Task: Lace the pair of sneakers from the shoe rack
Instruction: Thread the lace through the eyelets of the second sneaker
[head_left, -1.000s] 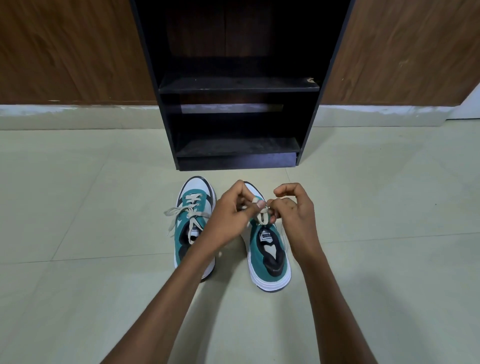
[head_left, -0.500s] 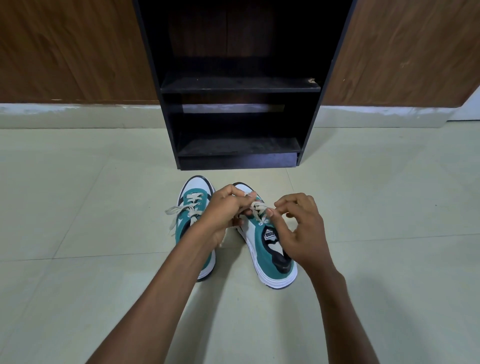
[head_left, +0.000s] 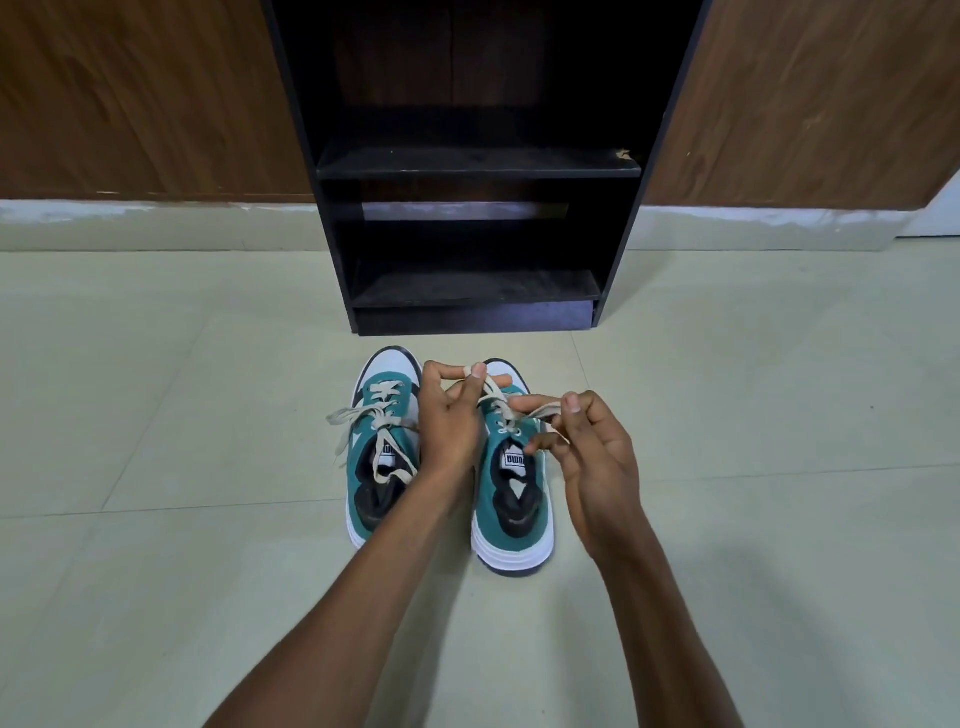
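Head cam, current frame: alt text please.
Two bare hands, left hand and right hand, each pinch an end of the beige lace on the right teal-and-white sneaker. The left sneaker sits beside it before an empty black shoe rack.

sneakers (head_left: 511, 499): teal cloth, matt | rack (head_left: 467, 161): blk wood, matt (dusty) | floor (head_left: 156, 415): smooth tile, slight sheen

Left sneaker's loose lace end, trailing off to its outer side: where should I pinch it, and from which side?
Pinch the loose lace end near its tip, coming from the sneaker's outer left, over bare floor. It lies flat and free there; the left hand crowds the inner side.
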